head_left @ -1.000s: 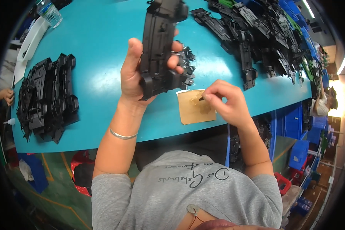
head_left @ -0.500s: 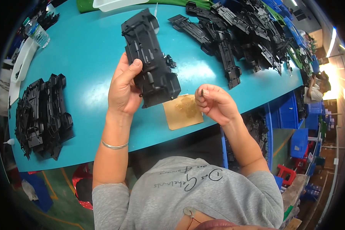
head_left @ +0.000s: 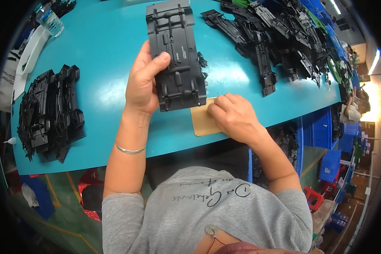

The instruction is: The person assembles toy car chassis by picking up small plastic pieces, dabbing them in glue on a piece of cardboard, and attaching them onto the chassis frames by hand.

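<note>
A long black plastic toy-car chassis [head_left: 176, 59] is gripped in my left hand [head_left: 145, 80]. Its thumb presses on the face with moulded axle and pipe shapes, and the fingers pass behind. To the right, my right hand [head_left: 235, 116] is bent down over a tan card [head_left: 203, 123], its fingers curled together at the card's upper part. Whatever lies between those fingertips is hidden. The chassis's lower end covers part of the card's upper left.
Several black chassis [head_left: 51, 112] stand grouped on the turquoise table [head_left: 106, 80] at left. A larger heap of black chassis [head_left: 279, 38] covers the far right. A water bottle [head_left: 51, 22] and white tray [head_left: 29, 55] are far left. Blue bins [head_left: 317, 127] stand beyond the right edge.
My right hand has turned palm down and moved onto the card; the small dark piece pinched in it before is now out of sight. My left hand has straightened the chassis and shifted slightly right.
</note>
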Motion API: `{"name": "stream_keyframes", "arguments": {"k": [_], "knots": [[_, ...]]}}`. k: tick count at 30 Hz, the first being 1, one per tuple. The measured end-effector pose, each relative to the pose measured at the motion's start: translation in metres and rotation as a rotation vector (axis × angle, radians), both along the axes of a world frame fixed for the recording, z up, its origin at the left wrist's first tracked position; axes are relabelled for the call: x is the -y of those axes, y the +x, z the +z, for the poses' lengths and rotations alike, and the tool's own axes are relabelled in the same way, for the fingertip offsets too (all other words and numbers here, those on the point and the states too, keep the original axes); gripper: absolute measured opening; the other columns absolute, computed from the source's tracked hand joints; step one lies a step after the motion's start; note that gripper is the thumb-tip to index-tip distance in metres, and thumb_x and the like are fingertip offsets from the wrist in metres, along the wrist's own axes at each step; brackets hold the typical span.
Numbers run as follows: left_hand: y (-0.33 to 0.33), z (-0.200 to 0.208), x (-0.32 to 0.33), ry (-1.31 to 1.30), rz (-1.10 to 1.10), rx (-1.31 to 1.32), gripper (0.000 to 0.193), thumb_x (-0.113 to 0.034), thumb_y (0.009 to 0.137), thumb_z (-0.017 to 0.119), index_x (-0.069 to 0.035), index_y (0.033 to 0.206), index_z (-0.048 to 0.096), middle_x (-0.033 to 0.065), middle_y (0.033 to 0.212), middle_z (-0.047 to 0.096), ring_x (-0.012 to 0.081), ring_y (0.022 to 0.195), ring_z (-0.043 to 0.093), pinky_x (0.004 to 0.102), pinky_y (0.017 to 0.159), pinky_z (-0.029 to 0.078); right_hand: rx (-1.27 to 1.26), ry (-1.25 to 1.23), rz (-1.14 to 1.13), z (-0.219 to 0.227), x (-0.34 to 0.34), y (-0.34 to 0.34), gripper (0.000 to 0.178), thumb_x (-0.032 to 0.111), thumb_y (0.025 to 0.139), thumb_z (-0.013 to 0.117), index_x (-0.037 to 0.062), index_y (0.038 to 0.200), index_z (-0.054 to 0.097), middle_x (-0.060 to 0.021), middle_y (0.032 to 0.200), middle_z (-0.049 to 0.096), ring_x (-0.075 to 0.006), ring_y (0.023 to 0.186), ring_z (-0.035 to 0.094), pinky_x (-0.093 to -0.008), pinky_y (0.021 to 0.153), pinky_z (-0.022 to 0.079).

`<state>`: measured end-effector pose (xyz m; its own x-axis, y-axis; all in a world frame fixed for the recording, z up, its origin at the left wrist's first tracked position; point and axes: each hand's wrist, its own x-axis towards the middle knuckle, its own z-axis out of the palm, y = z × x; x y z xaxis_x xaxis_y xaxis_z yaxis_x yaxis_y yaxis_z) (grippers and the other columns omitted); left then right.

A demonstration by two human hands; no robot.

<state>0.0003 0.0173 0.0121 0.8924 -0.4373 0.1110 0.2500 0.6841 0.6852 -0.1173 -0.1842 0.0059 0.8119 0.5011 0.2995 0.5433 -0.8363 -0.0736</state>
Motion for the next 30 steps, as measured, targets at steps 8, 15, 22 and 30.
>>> {"name": "stream_keyframes", "arguments": {"k": [8,15,22,30], "knots": [[-0.008,-0.005,0.005,0.128,-0.177,0.051,0.046,-0.003,0.087,0.060,0.001,0.129,0.042,0.0110,0.116,0.059,0.0166,0.102,0.061,0.0321,0.088,0.052,0.176,0.383,-0.112,0.065,0.021,0.026,0.012,-0.005,0.075,0.064,0.0029,0.084,0.063,-0.0094,0.079,0.060,-0.0264,0.068,0.057,-0.0338,0.060,0.047],[-0.020,-0.006,0.012,0.207,-0.489,0.227,0.050,-0.009,0.086,0.067,0.002,0.129,0.043,0.0061,0.118,0.057,0.0128,0.108,0.056,0.0297,0.096,0.045,0.131,0.663,-0.389,0.075,0.005,0.108,0.017,0.020,0.092,0.056,0.0035,0.093,0.060,-0.0175,0.082,0.066,-0.0367,0.075,0.064,-0.0422,0.066,0.050],[-0.026,-0.005,0.020,0.170,-0.204,0.302,0.086,-0.024,0.083,0.074,-0.002,0.148,0.023,0.0157,0.135,0.049,0.0216,0.121,0.052,0.0355,0.104,0.041,-0.373,1.367,-0.508,0.026,0.025,0.121,0.016,0.021,0.098,0.055,0.0059,0.093,0.058,0.0039,0.072,0.054,-0.0039,0.061,0.051,-0.0216,0.054,0.042],[-0.031,-0.013,0.027,0.634,0.351,1.048,0.110,-0.047,0.069,0.084,-0.002,0.148,0.022,0.0176,0.145,0.034,0.0337,0.135,0.036,0.0443,0.109,0.035,-0.537,1.590,-0.452,0.014,-0.018,0.100,0.016,0.021,0.096,0.058,0.0049,0.095,0.059,0.0030,0.076,0.057,-0.0044,0.064,0.053,-0.0213,0.054,0.042]]}}
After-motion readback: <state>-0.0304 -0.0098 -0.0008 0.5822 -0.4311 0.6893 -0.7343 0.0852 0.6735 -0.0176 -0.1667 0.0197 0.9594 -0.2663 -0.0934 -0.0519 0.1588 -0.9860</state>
